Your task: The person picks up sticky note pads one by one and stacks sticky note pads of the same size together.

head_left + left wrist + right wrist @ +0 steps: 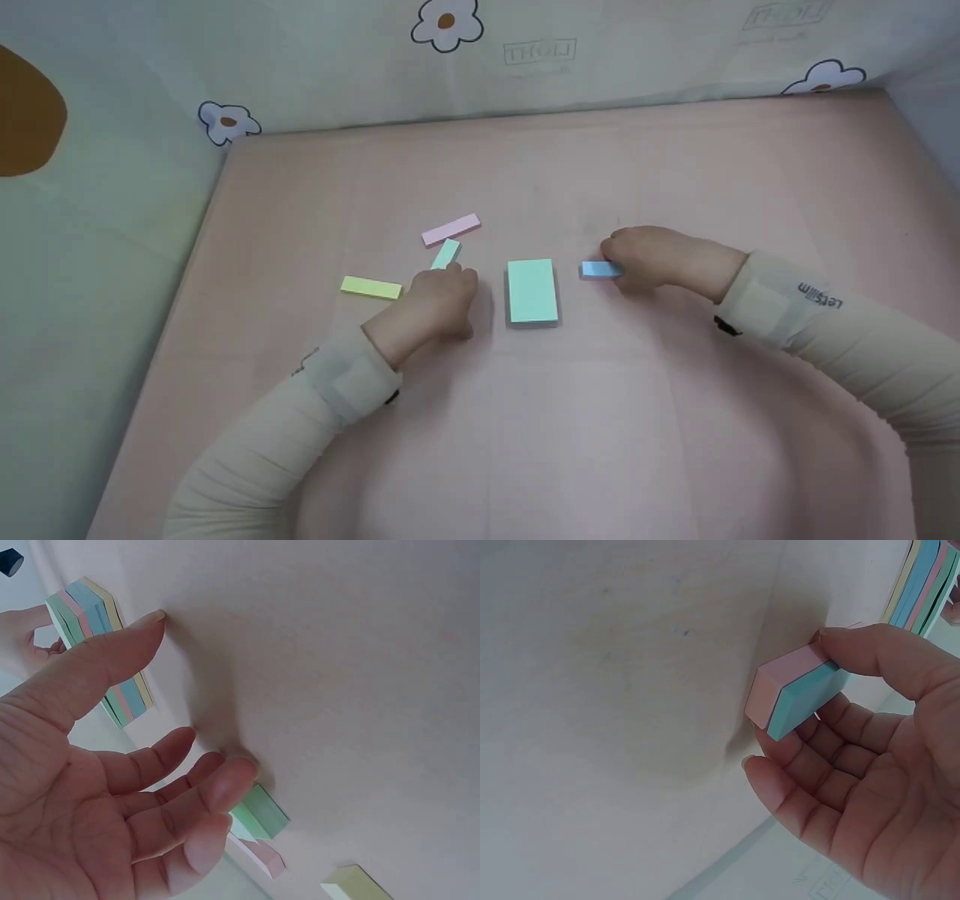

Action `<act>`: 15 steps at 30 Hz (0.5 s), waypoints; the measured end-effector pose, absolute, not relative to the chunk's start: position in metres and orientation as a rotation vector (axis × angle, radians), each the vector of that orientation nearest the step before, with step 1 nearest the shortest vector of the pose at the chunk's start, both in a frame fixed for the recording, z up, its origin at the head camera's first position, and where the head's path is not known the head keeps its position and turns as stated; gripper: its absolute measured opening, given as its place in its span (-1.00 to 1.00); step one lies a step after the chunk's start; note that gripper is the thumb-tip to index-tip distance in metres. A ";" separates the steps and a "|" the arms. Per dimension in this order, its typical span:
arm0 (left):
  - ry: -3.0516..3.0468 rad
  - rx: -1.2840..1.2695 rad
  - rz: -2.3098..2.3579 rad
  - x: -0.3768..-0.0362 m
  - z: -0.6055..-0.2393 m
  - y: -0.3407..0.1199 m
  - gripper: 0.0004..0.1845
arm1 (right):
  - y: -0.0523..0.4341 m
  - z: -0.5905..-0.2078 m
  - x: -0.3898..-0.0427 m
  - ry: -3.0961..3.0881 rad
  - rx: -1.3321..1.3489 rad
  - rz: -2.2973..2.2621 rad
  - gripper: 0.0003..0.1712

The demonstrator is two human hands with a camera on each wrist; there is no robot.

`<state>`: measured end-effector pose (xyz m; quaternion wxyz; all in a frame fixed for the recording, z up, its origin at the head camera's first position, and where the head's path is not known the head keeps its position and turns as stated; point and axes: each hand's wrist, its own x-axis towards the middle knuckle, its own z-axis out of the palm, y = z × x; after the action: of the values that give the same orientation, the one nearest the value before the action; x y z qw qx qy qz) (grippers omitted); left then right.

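My right hand (646, 259) pinches a small sticky note pad (598, 270) between thumb and fingertips. In the right wrist view it shows a blue layer (806, 699) against a pink layer (784, 679). My left hand (441, 301) is over the small green pad (447, 253), covering its near end. Seen from the left wrist, the thumb stands well apart from the loosely bent fingers (232, 784), whose tips are right at the green pad (262, 814). Between the hands lies a stack of larger sticky note pads (532, 291), green on top, with pink, blue and yellow layers below.
A small pink pad (451, 229) lies just beyond the small green one. To the left of my left hand is a small yellow pad (370, 287). The pinkish table (585, 435) meets a pale, flower-printed backdrop (337, 67) at the back.
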<state>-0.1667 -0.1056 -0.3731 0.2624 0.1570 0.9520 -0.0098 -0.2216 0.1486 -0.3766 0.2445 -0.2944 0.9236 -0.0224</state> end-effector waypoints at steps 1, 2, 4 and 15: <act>2.575 0.424 -0.025 -0.167 -0.373 -0.106 -0.52 | 0.149 -0.377 -0.222 2.519 -0.794 -0.065 -0.80; 2.573 0.424 -0.024 -0.167 -0.373 -0.106 -0.52 | 0.149 -0.377 -0.222 2.517 -0.784 -0.069 -0.81; 2.571 0.424 -0.019 -0.167 -0.373 -0.106 -0.52 | 0.149 -0.376 -0.223 2.512 -0.774 -0.080 -0.81; 2.578 0.450 -0.043 -0.167 -0.373 -0.106 -0.54 | 0.151 -0.375 -0.221 2.532 -0.872 -0.068 -0.76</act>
<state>-0.1666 -0.1063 -0.3726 0.2589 0.1661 0.9514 -0.0158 -0.2206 0.1508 -0.3747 0.2294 -0.3170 0.9200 -0.0246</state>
